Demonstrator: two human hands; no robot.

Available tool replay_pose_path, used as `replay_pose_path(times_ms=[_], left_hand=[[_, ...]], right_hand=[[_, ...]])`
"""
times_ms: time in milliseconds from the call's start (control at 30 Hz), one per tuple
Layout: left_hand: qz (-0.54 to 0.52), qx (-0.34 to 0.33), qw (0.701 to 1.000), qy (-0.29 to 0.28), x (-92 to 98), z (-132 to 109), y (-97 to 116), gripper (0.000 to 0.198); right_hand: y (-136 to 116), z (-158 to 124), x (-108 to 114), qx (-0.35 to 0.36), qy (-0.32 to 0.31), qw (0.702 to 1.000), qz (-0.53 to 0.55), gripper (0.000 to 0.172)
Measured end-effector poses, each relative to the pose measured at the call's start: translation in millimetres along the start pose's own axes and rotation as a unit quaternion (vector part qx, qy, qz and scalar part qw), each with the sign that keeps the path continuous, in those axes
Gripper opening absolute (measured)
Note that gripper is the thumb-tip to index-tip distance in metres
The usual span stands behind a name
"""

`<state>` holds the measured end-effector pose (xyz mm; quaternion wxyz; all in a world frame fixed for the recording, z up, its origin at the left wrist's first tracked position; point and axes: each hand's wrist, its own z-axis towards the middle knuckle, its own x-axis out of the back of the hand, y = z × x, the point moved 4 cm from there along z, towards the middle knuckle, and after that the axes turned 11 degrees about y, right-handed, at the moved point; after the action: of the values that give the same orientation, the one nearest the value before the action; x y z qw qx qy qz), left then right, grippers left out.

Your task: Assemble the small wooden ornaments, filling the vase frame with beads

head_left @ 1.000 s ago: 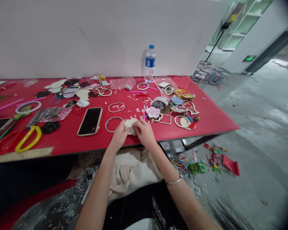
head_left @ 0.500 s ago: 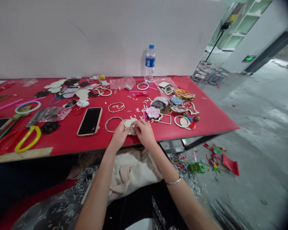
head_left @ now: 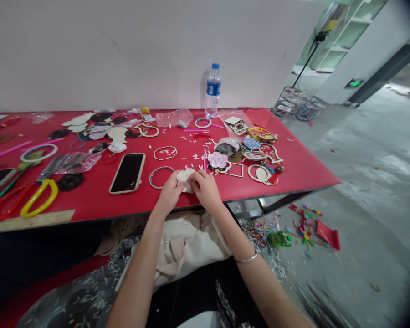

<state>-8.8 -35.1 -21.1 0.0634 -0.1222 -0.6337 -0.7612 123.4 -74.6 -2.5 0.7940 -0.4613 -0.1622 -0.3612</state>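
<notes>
Between my hands, at the table's front edge, is a pale flower-shaped cutout (head_left: 185, 176) with a scalloped outline. My left hand (head_left: 171, 190) pinches its left side, thumb on top. The fingers of my right hand (head_left: 205, 187) are closed at its right side, and they cover part of it. A round ring frame (head_left: 156, 177) lies just left of my left hand. To the right of my right hand are a pink marbled flower piece (head_left: 217, 160) and a thin square frame (head_left: 236, 170). Small white paper strips are scattered beyond the hands.
A phone (head_left: 127, 173) lies left of the ring frame, with large red-and-yellow-handled scissors (head_left: 41, 198) farther left. A water bottle (head_left: 213, 91) stands at the back by the white wall. More frames and tassels (head_left: 276, 173) cover the red table's (head_left: 304, 171) right part. A cream bag (head_left: 191, 246) rests on my lap.
</notes>
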Motion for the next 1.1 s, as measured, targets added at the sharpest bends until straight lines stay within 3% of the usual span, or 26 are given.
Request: replay_pose_path(times_ms=[1100], left_hand=[[-0.013, 0.011, 1.0, 0.004, -0.2, 0.0, -2.7, 0.039]], right_hand=[[1.5, -0.2, 0.0, -0.005, 0.006, 1.0, 0.019, 0.015]])
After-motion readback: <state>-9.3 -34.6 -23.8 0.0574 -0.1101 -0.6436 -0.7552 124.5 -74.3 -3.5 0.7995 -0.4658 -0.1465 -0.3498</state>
